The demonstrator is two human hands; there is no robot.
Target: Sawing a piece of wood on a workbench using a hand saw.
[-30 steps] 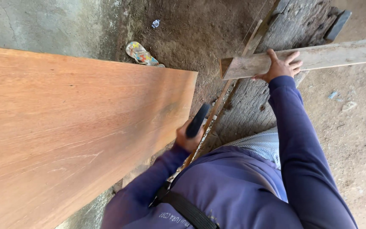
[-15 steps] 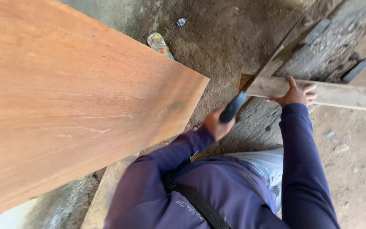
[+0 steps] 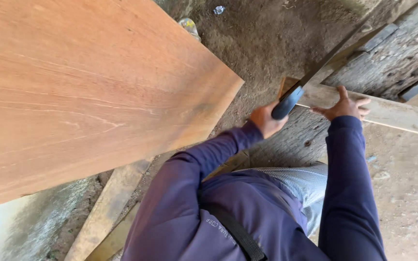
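My left hand (image 3: 266, 119) is shut on the dark blue handle of a hand saw (image 3: 288, 102). The thin saw blade (image 3: 335, 55) runs up and to the right, across the near end of a pale wooden plank (image 3: 397, 113). My right hand (image 3: 345, 104) lies flat on that plank, fingers spread, just right of the blade. The plank rests on a rough grey block (image 3: 296, 140). Both arms are in dark purple sleeves.
A large reddish-brown board (image 3: 97, 87) leans across the left half of the view. Two pale planks (image 3: 107, 208) lie on the dirt below it. A colourful sandal (image 3: 188, 25) lies at the top, and dark stone blocks (image 3: 388, 53) stand at the upper right.
My left hand has moved the saw up and right, closer to my right hand on the plank. The view has swung, so the big board fills more of the left.
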